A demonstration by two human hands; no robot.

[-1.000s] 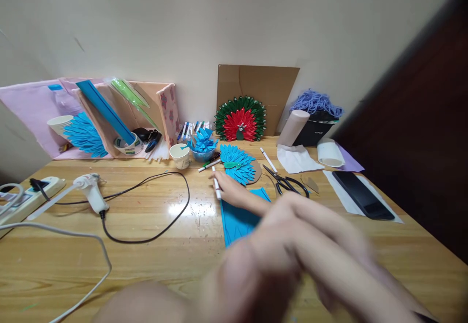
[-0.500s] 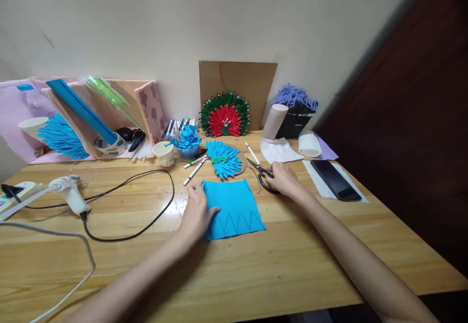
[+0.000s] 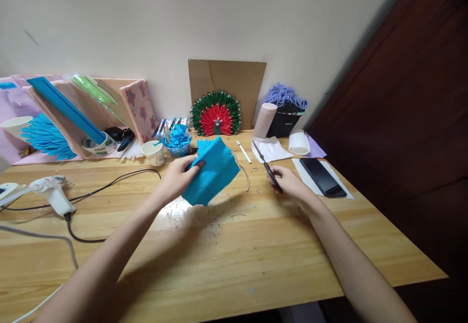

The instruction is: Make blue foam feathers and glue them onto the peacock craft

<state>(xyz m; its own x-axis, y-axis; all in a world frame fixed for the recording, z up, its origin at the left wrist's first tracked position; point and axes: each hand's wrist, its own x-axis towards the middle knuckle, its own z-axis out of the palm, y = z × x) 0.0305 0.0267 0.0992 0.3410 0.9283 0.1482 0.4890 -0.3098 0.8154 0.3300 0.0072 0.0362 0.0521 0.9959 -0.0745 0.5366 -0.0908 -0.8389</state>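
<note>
My left hand (image 3: 178, 175) grips a blue foam sheet (image 3: 211, 171) by its left edge and holds it lifted and tilted above the wooden table (image 3: 226, 250). My right hand (image 3: 290, 182) is closed on the handles of black scissors (image 3: 266, 165), whose blades point up and away toward the wall. Just behind the sheet, a blue peacock-feather craft (image 3: 205, 143) on a cardboard disc is mostly hidden. A white marker (image 3: 243, 151) lies between the sheet and the scissors.
A glue gun (image 3: 51, 192) with a black cord lies at the left. Against the wall stand a red-green peacock craft (image 3: 216, 114) before cardboard, a paper cup (image 3: 154, 152), a bowl of blue pieces (image 3: 177, 140), markers, folders and yarn. A black phone (image 3: 322, 177) lies at the right.
My left hand has picked the blue sheet up off the table and tilted it. My right hand has closed on the scissors and lifted them. The view has shifted right.
</note>
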